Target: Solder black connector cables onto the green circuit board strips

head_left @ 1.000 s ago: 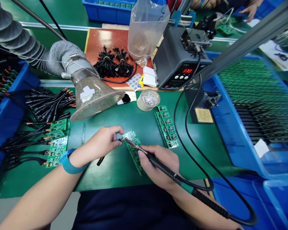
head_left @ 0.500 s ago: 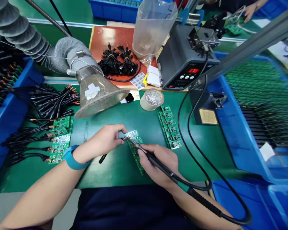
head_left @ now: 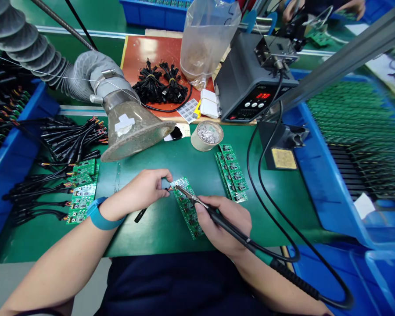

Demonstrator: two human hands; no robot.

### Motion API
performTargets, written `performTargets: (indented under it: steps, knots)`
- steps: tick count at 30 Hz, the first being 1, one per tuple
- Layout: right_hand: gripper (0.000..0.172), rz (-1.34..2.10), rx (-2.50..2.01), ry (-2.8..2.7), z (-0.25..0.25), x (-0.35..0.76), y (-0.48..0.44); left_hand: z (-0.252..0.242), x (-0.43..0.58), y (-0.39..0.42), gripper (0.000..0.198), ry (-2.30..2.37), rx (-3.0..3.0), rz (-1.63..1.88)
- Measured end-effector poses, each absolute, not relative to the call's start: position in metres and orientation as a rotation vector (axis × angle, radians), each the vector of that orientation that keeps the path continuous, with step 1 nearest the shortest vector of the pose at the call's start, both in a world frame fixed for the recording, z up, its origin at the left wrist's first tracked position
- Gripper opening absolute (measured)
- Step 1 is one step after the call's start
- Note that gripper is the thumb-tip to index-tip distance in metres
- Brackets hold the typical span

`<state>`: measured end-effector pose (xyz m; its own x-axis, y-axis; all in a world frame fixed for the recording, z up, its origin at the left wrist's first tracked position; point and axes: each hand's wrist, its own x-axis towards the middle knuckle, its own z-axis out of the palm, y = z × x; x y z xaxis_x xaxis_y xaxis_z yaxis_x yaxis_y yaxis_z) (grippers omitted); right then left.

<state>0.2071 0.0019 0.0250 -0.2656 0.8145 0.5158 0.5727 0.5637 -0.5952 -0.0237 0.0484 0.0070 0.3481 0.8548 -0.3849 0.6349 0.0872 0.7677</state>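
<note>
My right hand (head_left: pixel 226 221) is closed around a soldering iron (head_left: pixel 225 224). The iron's tip points up-left at the top end of a green circuit board panel (head_left: pixel 188 210), which lies on the bench in front of me. My left hand (head_left: pixel 148 188) pinches a black cable (head_left: pixel 140 215) at the panel's top left edge. Thin coloured wires reach from its fingertips to the board, and the cable's other part sticks out below the palm. Something blue-grey covers a fingertip. Two more board panels (head_left: pixel 232 173) lie to the right.
A fume extractor hood (head_left: pixel 134 134) hangs at left above finished-looking boards with cables (head_left: pixel 82 197). A tub of metal shavings (head_left: pixel 206 136), soldering station (head_left: pixel 255 94) and iron stand with sponge (head_left: pixel 283 158) are behind. Blue bins (head_left: pixel 332 202) flank both sides. A co-worker's hands (head_left: pixel 353 8) show at upper right.
The soldering iron and my right hand have shifted slightly right and down, uncovering more of the panel. My left hand stays nearly in place, still pinching the cable.
</note>
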Motion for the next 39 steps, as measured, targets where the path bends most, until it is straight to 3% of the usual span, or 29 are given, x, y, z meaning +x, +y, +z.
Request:
performTargets:
  steps: [17, 25, 39]
  knots:
    - [0.003, 0.512, -1.117, -1.912, 0.0194, 0.1996, 0.0083, 0.0052, -0.0261, 0.0483, 0.027, 1.347, 1.638, 0.314]
    - [0.003, 0.501, -1.123, -1.915, 0.0225, 0.2006, 0.0075, 0.0046, -0.0272, 0.0483, 0.010, 1.310, 1.635, 0.302]
    - [0.004, 0.509, -1.118, -1.948, 0.0210, 0.2019, 0.0030, 0.0041, -0.0271, 0.0478, 0.006, 1.298, 1.643, 0.308]
